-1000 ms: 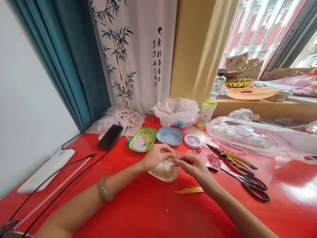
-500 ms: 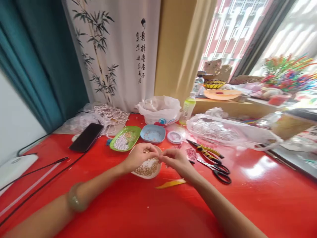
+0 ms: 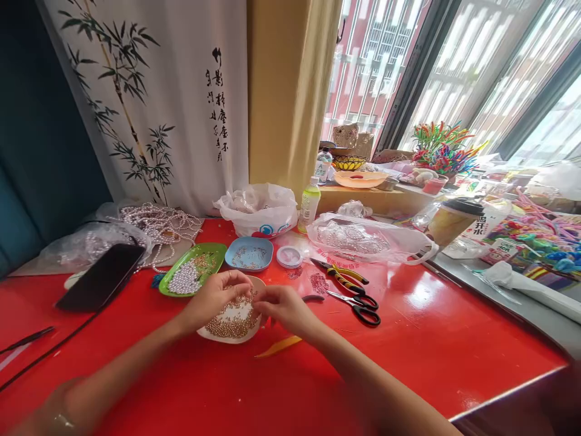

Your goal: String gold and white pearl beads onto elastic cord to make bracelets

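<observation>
A pale shallow dish full of small gold beads sits on the red table. My left hand hovers over the dish with its fingers curled and pinched together. My right hand is at the dish's right edge, fingertips pinched and meeting those of the left. What the fingertips hold is too small to see. A thin yellow strip lies just in front of my right wrist.
Behind the dish stand a green tray of pearls, a blue dish and a small round lid. Pliers and scissors lie to the right. A phone, pearl strands, plastic bags and a bottle surround them.
The view has swung to the right, showing more of the window sill and its clutter. Both hands stay pinched together over the bead dish.
</observation>
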Motion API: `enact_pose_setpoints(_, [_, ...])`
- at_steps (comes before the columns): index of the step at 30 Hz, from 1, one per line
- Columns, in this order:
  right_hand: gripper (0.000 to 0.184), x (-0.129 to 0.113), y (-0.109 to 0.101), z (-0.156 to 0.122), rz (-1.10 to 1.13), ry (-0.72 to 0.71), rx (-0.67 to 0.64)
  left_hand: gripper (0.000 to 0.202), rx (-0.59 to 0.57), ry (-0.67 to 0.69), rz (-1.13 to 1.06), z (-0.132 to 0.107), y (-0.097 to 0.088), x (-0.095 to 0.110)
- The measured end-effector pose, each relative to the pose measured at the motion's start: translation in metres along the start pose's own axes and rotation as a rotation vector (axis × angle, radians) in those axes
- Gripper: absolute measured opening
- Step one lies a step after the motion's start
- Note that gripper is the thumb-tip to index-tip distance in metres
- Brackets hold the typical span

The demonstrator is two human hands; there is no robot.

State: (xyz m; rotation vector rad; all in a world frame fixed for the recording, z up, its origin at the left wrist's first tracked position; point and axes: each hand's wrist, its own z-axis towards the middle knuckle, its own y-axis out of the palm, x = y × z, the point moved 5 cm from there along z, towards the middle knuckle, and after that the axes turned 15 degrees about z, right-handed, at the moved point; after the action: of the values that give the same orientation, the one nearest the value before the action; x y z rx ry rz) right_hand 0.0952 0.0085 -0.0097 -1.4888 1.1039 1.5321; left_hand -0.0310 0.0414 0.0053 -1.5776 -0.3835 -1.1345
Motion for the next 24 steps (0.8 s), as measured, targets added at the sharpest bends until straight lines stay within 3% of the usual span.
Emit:
enact_pose_setpoints(9, [0.007, 0.004, 0.011, -0.005, -0.045, -0.064, -0.059, 0.017, -0.214, 0.038, 0.373, -0.002, 0.003, -0.008])
enact_pose_setpoints(13, [0.008, 0.0, 0.009, -0.004, -0.029, -0.084, -0.027, 0.021, -0.259, 0.02, 0.241, -0.004, 0.007, -0.002])
enact_pose_setpoints(19, [0.012, -0.008, 0.003, -0.002, 0.087, -0.136, 0.025, 0.02, -0.428, 0.032, -0.086, -0.005, 0.022, 0.004])
enact_pose_setpoints(24, [0.016, -0.011, -0.001, 0.0, 0.172, -0.118, 0.063, 0.022, -0.435, 0.06, -0.158, -0.004, 0.03, 0.002])
